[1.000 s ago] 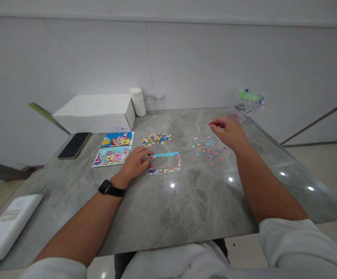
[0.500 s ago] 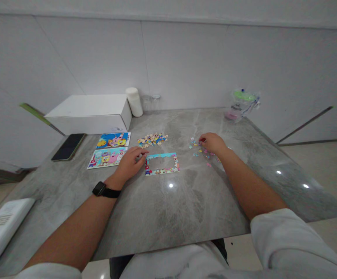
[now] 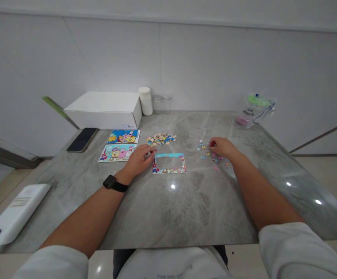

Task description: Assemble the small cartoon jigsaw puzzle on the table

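Note:
A puzzle border (image 3: 170, 171) with a hollow middle lies flat on the grey table (image 3: 162, 209). My left hand (image 3: 140, 158) rests at its left edge, fingers apart and holding nothing. To the right, my right hand (image 3: 221, 147) is closed in a pinch over scattered small pieces (image 3: 203, 157); whatever is between its fingertips is too small to name. Behind the border lies a heap of puzzle pieces (image 3: 161, 139). Two printed cartoon pictures, a blue one (image 3: 123, 136) and a lighter one (image 3: 117, 152), lie left of the heap.
A white box (image 3: 102, 110), a white bottle (image 3: 146, 101) and two clear glasses (image 3: 167, 104) stand at the back. A phone (image 3: 82, 140) lies left, a white device (image 3: 17, 213) at front left. A plastic bag (image 3: 254, 110) sits back right.
The whole view has shifted, so the table's things appear farther right. My right hand stays pinched by the loose pieces, slightly lower among them. My left hand remains beside the border.

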The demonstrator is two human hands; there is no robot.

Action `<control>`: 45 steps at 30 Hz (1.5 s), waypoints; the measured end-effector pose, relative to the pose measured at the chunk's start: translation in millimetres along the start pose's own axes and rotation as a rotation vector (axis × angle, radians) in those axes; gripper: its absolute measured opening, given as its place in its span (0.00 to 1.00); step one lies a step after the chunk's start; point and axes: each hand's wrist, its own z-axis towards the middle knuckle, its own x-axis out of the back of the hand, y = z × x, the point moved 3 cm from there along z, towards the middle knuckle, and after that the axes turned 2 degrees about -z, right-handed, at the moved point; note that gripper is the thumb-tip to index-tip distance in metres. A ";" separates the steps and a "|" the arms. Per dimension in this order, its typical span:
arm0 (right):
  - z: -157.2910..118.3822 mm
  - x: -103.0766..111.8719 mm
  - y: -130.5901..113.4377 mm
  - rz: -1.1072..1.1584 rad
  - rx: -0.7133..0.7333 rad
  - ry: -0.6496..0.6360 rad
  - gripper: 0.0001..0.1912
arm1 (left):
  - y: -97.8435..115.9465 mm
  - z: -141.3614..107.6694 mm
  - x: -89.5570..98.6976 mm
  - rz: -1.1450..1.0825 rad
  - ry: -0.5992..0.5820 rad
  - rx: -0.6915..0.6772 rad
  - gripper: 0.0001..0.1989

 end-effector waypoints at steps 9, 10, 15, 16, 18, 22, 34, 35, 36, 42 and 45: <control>-25.9 40.6 -58.3 0.476 0.205 0.056 0.09 | 6.9 0.6 -2.1 -0.058 0.023 -0.022 0.10; -28.4 45.0 -70.1 0.511 0.238 0.067 0.08 | 8.2 0.6 -2.1 -0.059 0.024 -0.025 0.10; -27.6 43.0 -130.4 0.694 0.355 0.075 0.06 | 9.7 0.4 -1.7 -0.054 0.018 -0.028 0.10; -26.5 37.0 -141.2 0.735 0.366 0.102 0.06 | 9.9 0.4 -1.2 -0.056 0.023 -0.033 0.10; -25.9 20.8 -159.5 0.820 0.358 0.192 0.06 | 10.3 0.3 -0.5 -0.061 0.025 -0.033 0.09; -32.2 -16.1 -182.6 0.860 0.371 0.219 0.05 | 13.0 -0.5 -1.9 -0.070 0.002 -0.042 0.09; -37.7 -41.7 -185.6 1.106 0.283 0.164 0.12 | 36.5 25.5 -4.7 -0.249 0.046 0.090 0.08; -37.4 -42.7 -185.6 1.133 0.281 0.155 0.14 | 38.6 25.7 -7.1 -0.267 0.044 0.094 0.08; -37.1 -43.5 -185.6 1.157 0.281 0.142 0.15 | 40.5 25.0 -9.7 -0.282 0.045 0.097 0.07; -37.6 -47.6 -189.9 1.248 0.296 0.058 0.23 | 48.2 15.5 -15.8 -0.343 0.048 0.082 0.07; -39.1 -49.7 -192.8 1.261 0.313 0.022 0.22 | 46.3 12.9 -14.5 -0.370 0.045 0.119 0.09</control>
